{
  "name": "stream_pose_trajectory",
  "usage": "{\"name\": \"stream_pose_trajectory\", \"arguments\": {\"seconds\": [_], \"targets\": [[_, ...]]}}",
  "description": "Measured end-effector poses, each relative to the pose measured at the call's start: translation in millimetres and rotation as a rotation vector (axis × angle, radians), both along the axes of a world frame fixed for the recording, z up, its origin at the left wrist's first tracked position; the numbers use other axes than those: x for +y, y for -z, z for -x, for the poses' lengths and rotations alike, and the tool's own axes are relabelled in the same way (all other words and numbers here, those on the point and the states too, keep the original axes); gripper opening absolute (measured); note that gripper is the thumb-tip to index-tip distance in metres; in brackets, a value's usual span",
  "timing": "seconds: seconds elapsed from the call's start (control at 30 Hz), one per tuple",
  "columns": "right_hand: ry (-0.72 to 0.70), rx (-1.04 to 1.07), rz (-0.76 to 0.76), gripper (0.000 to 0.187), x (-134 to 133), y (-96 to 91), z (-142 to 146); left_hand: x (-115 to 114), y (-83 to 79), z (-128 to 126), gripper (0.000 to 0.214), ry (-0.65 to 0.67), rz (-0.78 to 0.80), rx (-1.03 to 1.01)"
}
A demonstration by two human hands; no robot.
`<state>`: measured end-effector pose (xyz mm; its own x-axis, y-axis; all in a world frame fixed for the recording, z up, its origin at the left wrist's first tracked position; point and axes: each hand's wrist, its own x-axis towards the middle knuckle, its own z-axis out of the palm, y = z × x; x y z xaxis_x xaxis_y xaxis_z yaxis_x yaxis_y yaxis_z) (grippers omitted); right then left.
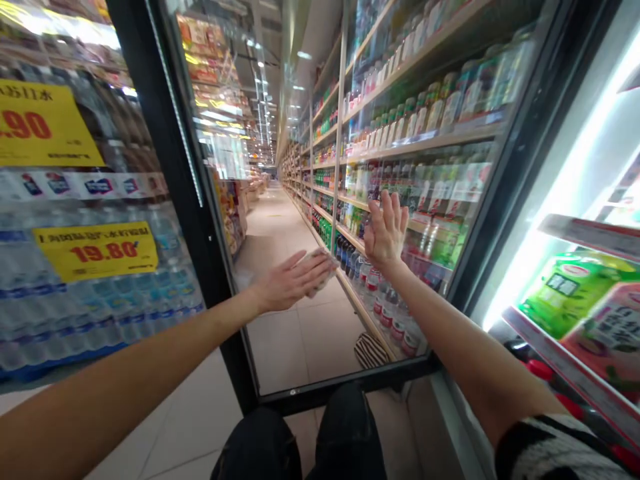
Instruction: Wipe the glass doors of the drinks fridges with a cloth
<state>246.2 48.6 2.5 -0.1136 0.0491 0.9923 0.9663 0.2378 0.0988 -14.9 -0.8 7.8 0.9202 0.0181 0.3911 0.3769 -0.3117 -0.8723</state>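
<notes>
A glass cooler door (280, 347) in a black frame stands open in front of me. My left hand (293, 280) presses a pale, crumpled cloth (320, 283) against the glass, its fingers stretched over it and covering most of it. To its right, my right hand (386, 230) is raised with fingers up and spread, palm to the pane, holding nothing. Bottles and shelves show in the glass around both hands; I cannot tell how much of that is reflection.
At left, shelves carry bottled water (65, 320) and a yellow price sign (100, 250). On the right, the lit cooler holds green packages (563, 290) and pink packages (610, 333) on a shelf. My knees (345, 427) are close to the door's lower edge.
</notes>
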Motion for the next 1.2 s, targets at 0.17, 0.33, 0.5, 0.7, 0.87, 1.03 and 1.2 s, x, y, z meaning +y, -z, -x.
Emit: {"name": "stream_pose_trajectory", "arguments": {"seconds": [0.17,0.33,0.5,0.7,0.87,1.03,1.2], "targets": [[-0.023,-0.008,-0.036,0.053,1.1,0.9,-0.6,2.3,-17.6,8.9,0.049,-0.083,-0.095,-0.262],[-0.064,0.001,-0.008,0.054,0.2,1.6,-0.4,-1.7,-17.0,14.4,0.048,-0.034,-0.016,0.0],[-0.082,0.002,-0.009,0.053,-1.0,1.6,0.5,-1.6,-24.4,19.1,0.048,-0.064,-0.08,-0.246],[-0.085,-0.018,-0.029,0.054,1.2,2.5,-1.0,-5.3,-11.7,23.3,0.045,-0.007,0.032,0.073],[-0.102,0.005,-0.041,0.053,0.7,2.6,1.0,-3.4,-29.2,26.6,0.047,-0.108,-0.077,-0.293],[-0.089,-0.031,-0.088,0.054,0.8,2.3,0.6,-8.8,4.3,26.1,0.045,-0.037,0.028,0.063],[-0.077,-0.018,-0.102,0.055,1.6,2.6,0.7,-0.6,-14.7,25.5,0.046,-0.043,0.024,-0.002]]}}
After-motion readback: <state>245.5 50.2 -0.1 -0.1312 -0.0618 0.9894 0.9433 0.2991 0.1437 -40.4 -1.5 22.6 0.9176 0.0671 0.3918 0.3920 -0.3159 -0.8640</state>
